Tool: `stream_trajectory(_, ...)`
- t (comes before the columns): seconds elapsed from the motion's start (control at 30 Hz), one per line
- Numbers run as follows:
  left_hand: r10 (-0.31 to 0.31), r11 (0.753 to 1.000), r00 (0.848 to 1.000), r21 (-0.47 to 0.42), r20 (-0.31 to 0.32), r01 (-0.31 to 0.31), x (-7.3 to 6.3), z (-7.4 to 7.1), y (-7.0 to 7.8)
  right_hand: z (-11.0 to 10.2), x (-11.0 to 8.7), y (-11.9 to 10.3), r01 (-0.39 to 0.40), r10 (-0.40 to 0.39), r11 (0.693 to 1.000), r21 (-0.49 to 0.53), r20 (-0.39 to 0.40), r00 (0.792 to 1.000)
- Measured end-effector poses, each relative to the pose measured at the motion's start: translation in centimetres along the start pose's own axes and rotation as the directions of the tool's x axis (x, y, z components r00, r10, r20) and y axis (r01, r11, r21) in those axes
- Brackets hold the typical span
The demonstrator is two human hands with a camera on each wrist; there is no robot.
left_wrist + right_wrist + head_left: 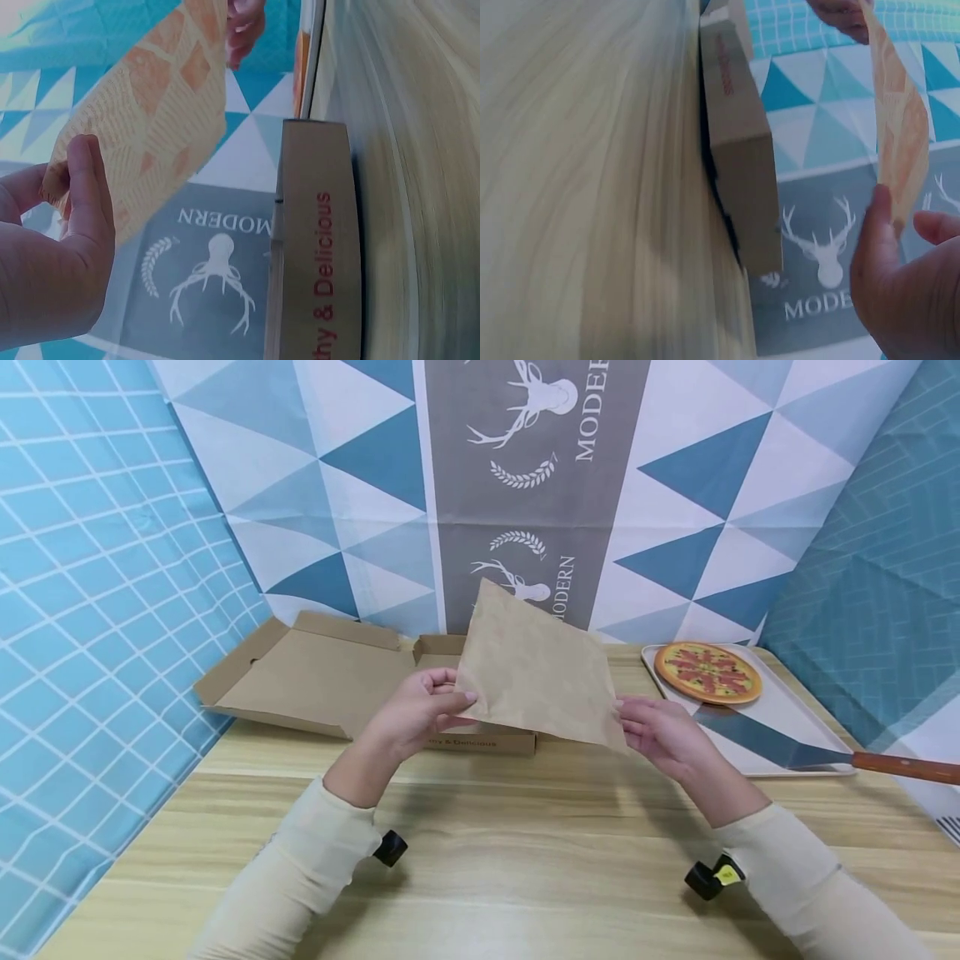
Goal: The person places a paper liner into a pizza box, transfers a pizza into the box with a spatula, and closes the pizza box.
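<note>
A sheet of brown food wrapping paper [540,672] is stretched between both hands, raised in front of the open cardboard pizza box [322,677]. My left hand [420,710] pinches its near left corner between thumb and fingers. On the near right corner, my right hand [663,731] pinches the paper the same way. An orange-and-cream printed pattern covers the paper's underside [165,112] in the left wrist view. Behind the sheet, part of the box's base is hidden, while its front wall [319,247] shows red lettering. The box's lid lies folded back to the left.
At the right, a white tray [810,743] holds a pizza [708,672] with red toppings. A pizza server [795,752] lies across the tray, its wooden handle sticking out past the edge. Patterned cloth walls [375,485] enclose the wooden table [525,860] at the back and sides.
</note>
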State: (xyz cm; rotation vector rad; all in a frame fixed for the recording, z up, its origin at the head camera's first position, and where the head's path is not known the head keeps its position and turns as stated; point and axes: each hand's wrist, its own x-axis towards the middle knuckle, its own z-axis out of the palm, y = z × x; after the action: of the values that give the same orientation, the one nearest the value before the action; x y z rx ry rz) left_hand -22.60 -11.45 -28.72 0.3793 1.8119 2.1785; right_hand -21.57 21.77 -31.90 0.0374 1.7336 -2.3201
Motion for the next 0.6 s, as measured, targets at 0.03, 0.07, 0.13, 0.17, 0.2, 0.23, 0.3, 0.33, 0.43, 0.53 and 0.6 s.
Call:
stream_trajectory(0.03,0.003,1.0,1.0,0.002,0.001,-0.003,-0.1,-0.2,0.0,0.4,0.3,0.1,0.011,-0.011,1.0,0.012,-0.003,1.0)
stream_trajectory(0.07,0.004,1.0,1.0,-0.001,0.0,-0.004,-0.2,-0.4,0.0,0.8,0.5,0.1,0.021,-0.021,0.999,0.025,-0.007,1.0)
stream_trajectory(0.13,0.002,1.0,1.0,-0.011,-0.008,-0.002,-0.3,-0.8,0.0,1.4,0.9,0.2,0.041,-0.04,0.998,0.057,-0.011,0.999)
stream_trajectory(0.17,0.001,1.0,1.0,-0.015,-0.015,-0.001,-0.4,-1.0,-0.1,1.7,1.1,0.3,0.048,-0.048,0.997,0.064,-0.011,0.999)
stream_trajectory(0.2,-0.002,1.0,1.0,-0.013,-0.024,0.002,-0.5,-1.2,-0.1,1.9,1.3,0.3,0.056,-0.055,0.996,0.07,-0.009,0.998)
stream_trajectory(0.23,-0.006,1.0,0.999,-0.015,-0.035,0.005,-0.6,-1.4,-0.2,2.1,1.5,0.4,0.059,-0.059,0.995,0.084,-0.007,0.998)
stream_trajectory(0.3,-0.013,1.0,0.998,-0.015,-0.06,0.012,-0.7,-1.8,-0.3,2.4,1.6,0.4,0.066,-0.065,0.994,0.086,-0.009,0.998)
stream_trajectory(0.33,-0.018,1.0,0.997,-0.017,-0.075,0.017,-0.8,-2.0,-0.3,2.5,1.7,0.4,0.071,-0.071,0.994,0.082,-0.01,0.997)
stream_trajectory(0.43,-0.023,1.0,0.995,-0.022,-0.1,0.021,-0.9,-2.4,-0.4,2.8,1.8,0.4,0.086,-0.084,0.993,0.081,-0.021,0.996)
stream_trajectory(0.53,-0.019,0.999,0.993,-0.028,-0.119,0.016,-1.1,-2.7,-0.3,3.1,2.0,0.4,0.102,-0.1,0.992,0.073,-0.033,0.994)
stream_trajectory(0.6,-0.014,1.0,0.991,-0.028,-0.131,0.01,-1.2,-2.8,-0.3,3.3,2.2,0.4,0.11,-0.107,0.992,0.059,-0.046,0.993)
